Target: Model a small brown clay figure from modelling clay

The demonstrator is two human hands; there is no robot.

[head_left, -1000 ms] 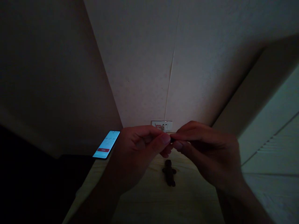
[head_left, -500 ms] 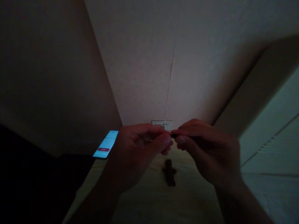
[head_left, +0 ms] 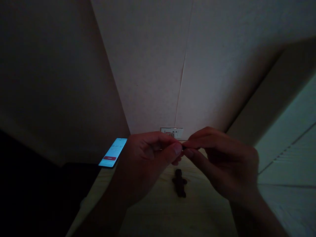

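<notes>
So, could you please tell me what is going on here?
In dim light, a person's left-hand grip and right-hand grip meet at a small dark piece, pinched between their fingertips; it is too hidden to identify. In the picture just below, a small dark figure with stubby arms lies on the wooden tabletop. At the far left, a phone lies with its screen lit.

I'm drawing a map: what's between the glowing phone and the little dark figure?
In the head view, the left hand lies between the glowing phone and the little dark figure.
</notes>
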